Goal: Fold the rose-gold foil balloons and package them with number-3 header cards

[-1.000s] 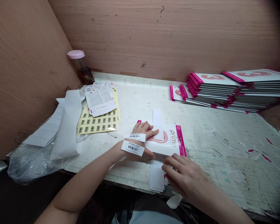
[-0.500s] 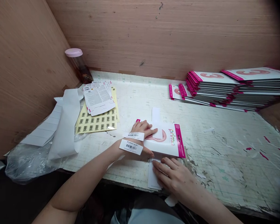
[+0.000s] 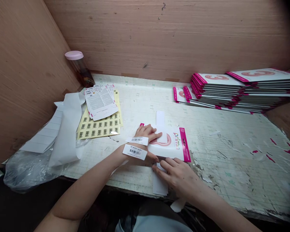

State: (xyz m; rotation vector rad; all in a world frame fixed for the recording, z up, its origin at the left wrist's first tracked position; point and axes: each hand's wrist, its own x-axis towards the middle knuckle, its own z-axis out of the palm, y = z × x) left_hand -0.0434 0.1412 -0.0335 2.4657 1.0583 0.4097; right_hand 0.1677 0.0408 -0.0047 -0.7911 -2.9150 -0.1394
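A white and magenta "prima" packet [image 3: 175,151] lies flat on the table. My left hand [image 3: 147,138] rests spread on its left part, over a white paper strip [image 3: 160,120] that sticks out beyond the far edge. Two white barcode labels [image 3: 134,151] are stuck at my left wrist. Bent fingers of my right hand [image 3: 175,172] touch the packet's near edge and the white strips [image 3: 159,186] lying below it. Nothing is gripped in either hand.
Stacked packets [image 3: 217,90] stand at the back right. Left are printed cards [image 3: 101,103], yellow barcode sheets [image 3: 99,128], white paper [image 3: 67,132], plastic [image 3: 26,174] and a pink-lidded jar [image 3: 78,67]. Scraps [image 3: 270,157] lie at the right.
My right hand has moved slightly up and left, its fingers now at the packet's near edge. My left hand stays on the packet. The whole view has shifted a little.
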